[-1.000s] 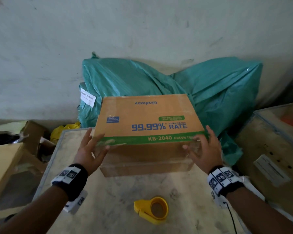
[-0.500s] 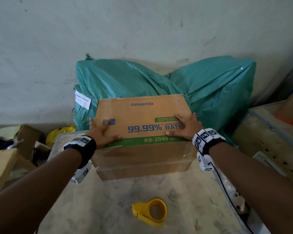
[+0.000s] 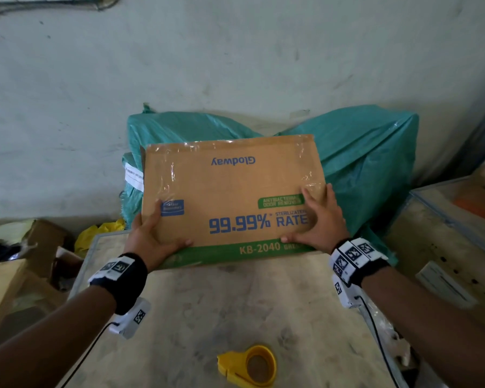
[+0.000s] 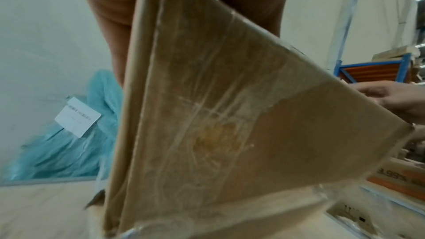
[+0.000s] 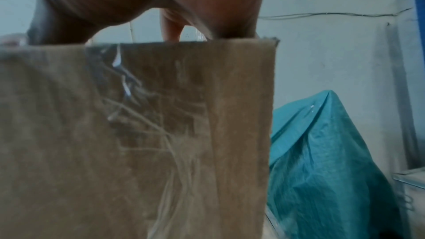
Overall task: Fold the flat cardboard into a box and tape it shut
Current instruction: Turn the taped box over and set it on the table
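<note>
A: Where is your box (image 3: 233, 191) right now?

B: You've got it at the far end of the table (image 3: 235, 303), tipped up so the printed face tilts toward you. The lettering reads upside down, and clear tape shines along the far edge and both upper corners of that face. In the left wrist view another face of the box (image 4: 230, 115) is covered in wrinkled clear tape.

A: And your hands?

B: Your left hand (image 3: 151, 236) clamps the box's near left corner, thumb lying along the green band on the printed face; the fingers go round the left edge and out of sight. Your right hand (image 3: 317, 219) lies on the printed face near the right edge, fingers straight and spread, thumb stretched out along the top of the green band.

A: What else sits around the box?

B: Nearer you than the box, a yellow tape dispenser (image 3: 248, 365) lies on the table, well apart from both hands. Behind the box, a teal plastic bundle (image 3: 370, 175) leans on the wall (image 3: 235, 65), with a white label (image 3: 134, 179) on its left side. Left of the box, off the table, there is loose cardboard (image 3: 6, 284) and something yellow (image 3: 98, 233).
</note>
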